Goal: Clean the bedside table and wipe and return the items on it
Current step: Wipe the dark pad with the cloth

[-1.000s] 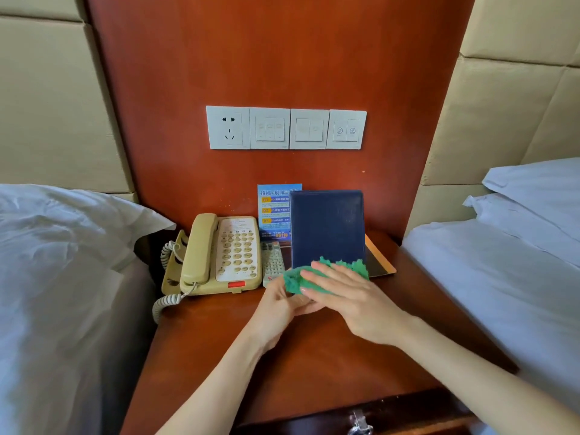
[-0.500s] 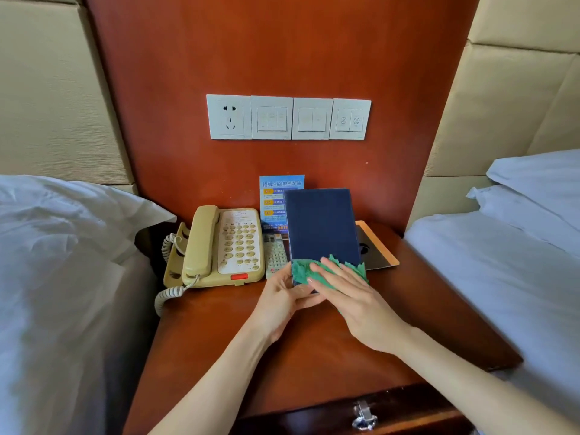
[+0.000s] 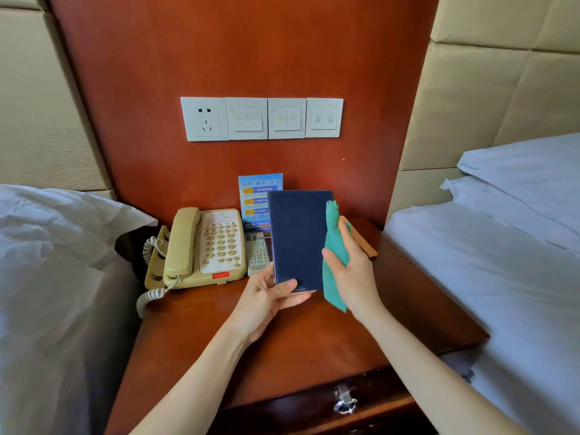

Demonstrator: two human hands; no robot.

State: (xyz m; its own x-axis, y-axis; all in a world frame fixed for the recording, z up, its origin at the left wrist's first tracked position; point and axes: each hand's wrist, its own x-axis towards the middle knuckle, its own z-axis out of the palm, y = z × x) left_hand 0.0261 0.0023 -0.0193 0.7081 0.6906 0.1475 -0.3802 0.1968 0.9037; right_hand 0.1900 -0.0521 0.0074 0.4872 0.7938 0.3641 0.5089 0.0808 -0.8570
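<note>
Folder (image 3: pixel 298 240) now lifted upright at frame centre, off the table (image 3: pixel 307 334), pinched at its lower edge by left hand (image 3: pixel 266 299). Cloth (image 3: pixel 336 255), gripped in right hand (image 3: pixel 353 271), shifted from the bottom to the folder's right edge. Wiping probably moving on to edges; return pending.

blue leaflet (image 3: pixel 260 196) text too small to read, lower right hidden behind dark blue folder (image 3: pixel 298 240). remote (image 3: pixel 258 252) partly covered too. tan-edged thing (image 3: pixel 361 238) mostly behind right hand (image 3: pixel 353 271), can't tell what. both forearms cut off at bottom edge.
</note>
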